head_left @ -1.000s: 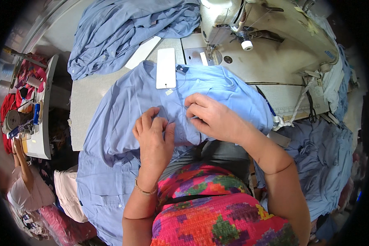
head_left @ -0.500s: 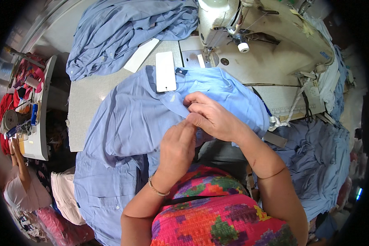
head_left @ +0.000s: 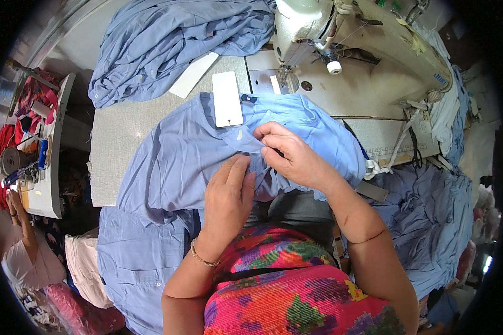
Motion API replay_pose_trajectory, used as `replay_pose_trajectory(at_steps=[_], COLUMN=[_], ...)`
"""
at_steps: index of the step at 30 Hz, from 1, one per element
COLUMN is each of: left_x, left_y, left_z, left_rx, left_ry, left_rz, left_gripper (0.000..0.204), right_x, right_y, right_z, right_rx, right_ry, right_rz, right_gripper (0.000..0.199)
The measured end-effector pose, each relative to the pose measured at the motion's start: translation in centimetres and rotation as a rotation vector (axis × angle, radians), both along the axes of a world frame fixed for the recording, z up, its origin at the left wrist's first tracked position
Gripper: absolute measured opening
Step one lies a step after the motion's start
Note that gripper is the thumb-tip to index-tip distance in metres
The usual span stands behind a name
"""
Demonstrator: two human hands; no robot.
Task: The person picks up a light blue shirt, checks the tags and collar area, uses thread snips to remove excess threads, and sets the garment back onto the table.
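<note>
A light blue shirt [head_left: 184,162] lies spread on the sewing table in front of me, its collar toward the far side. A blank-looking white tag [head_left: 227,99] hangs at the neck by a thin string. My right hand [head_left: 293,155] pinches the shirt's edge just below the collar, thumb against fingers. To its left, my left hand [head_left: 228,192] rests on the shirt front with its fingers stretched out and nothing gripped between them. The fingertips of the two hands are a little apart. A small pale label mark shows on the cloth near the right fingertips.
A sewing machine [head_left: 369,56] stands at the far right, its needle area beyond the collar. Blue garments are heaped at the far left [head_left: 179,44] and at the right [head_left: 425,223]. A white card [head_left: 193,75] lies beside the far heap. Another person [head_left: 31,257] works at the left.
My left hand has let go near the right fingertips and drawn back down and left, its fingers now extended on the cloth. The right hand keeps its pinch almost in place.
</note>
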State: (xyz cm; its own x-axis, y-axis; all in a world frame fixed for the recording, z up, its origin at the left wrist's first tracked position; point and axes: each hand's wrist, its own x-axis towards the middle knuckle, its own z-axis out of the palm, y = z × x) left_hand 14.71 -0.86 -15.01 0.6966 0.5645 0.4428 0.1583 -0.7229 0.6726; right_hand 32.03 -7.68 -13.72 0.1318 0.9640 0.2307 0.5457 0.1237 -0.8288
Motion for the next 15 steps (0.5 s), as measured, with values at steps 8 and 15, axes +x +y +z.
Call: replay_pose_trajectory(at_steps=[8, 15], left_x=[0.11, 0.07], left_y=[0.3, 0.46], left_z=[-0.18, -0.24], left_rx=[-0.051, -0.024], left_ry=[0.006, -0.004], left_rz=[0.002, -0.016], left_gripper=[0.021, 0.018], right_x=[-0.07, -0.33], right_y=[0.03, 0.0], right_z=[-0.51, -0.63], right_rx=[-0.009, 0.027], right_ry=[0.043, 0.041], right_rz=[-0.048, -0.088], right_gripper=[0.018, 0.017])
